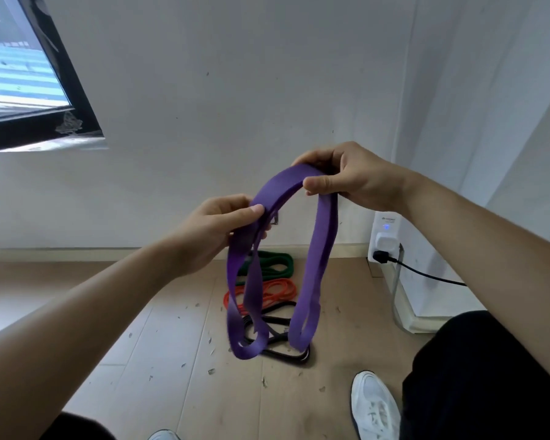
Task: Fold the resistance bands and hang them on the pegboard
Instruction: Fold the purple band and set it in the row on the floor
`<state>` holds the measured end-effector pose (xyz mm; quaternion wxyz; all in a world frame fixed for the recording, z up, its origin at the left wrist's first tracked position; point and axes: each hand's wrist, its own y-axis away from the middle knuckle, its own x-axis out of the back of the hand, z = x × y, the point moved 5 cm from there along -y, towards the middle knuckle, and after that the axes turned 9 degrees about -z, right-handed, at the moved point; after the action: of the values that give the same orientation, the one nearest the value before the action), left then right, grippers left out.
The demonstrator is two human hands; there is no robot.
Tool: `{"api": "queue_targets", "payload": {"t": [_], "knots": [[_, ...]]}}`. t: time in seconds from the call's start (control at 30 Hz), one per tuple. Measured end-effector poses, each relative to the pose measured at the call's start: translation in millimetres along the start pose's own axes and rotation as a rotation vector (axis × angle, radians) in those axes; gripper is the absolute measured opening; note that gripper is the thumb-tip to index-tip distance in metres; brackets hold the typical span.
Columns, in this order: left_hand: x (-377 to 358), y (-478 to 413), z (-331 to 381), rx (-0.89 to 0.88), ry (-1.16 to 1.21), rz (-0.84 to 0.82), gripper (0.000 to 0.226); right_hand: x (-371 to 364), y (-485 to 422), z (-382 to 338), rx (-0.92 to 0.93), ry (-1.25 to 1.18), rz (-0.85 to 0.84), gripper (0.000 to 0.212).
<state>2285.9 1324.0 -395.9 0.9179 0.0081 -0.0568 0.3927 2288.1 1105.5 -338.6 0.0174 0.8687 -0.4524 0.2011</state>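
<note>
Purple rubber is what both hands are busy with. The purple band hangs in the air in front of the person, draped in an arch with its two looped ends dangling toward the floor. The right hand pinches the top of the arch, thumb on the near face and fingers curled behind. The left hand grips the arch's left limb lower down, thumb pressed over the layers. The strap looks doubled, two layers running together, so I judge the fold to be under way but not finished, since the ends hang loose and uneven.

Three more bands lie on the boards below the purple band. A green band sits beyond it, an orange band a little nearer, and a black band right under the dangling loops. All three lie in loose coils, and none looks folded for hanging. To the right of the purple band, a wall socket has a dark plug in it.

No pegboard shows from this angle, so nothing can be counted as hung. By my reckoning the job is at its first band, with this fold, three more bands and all the hanging to come.
</note>
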Motion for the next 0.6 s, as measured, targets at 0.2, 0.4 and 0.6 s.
{"api": "queue_targets", "payload": {"t": [0.2,0.4,0.6], "knots": [[1.4,-1.2,5.7,-0.027,-0.007,0.085,0.031,-24.0,-1.1,19.4,-0.235,0.259,-0.195,0.039],[-2.1,-1.5,8.3,0.004,-0.094,0.100,0.037,-59.2,-17.6,0.7,-0.053,0.343,-0.089,0.043],[-0.3,0.4,8.4,0.031,-0.187,0.116,0.034,-56.1,-19.6,-9.2,-0.030,0.587,-0.058,0.034]]}}
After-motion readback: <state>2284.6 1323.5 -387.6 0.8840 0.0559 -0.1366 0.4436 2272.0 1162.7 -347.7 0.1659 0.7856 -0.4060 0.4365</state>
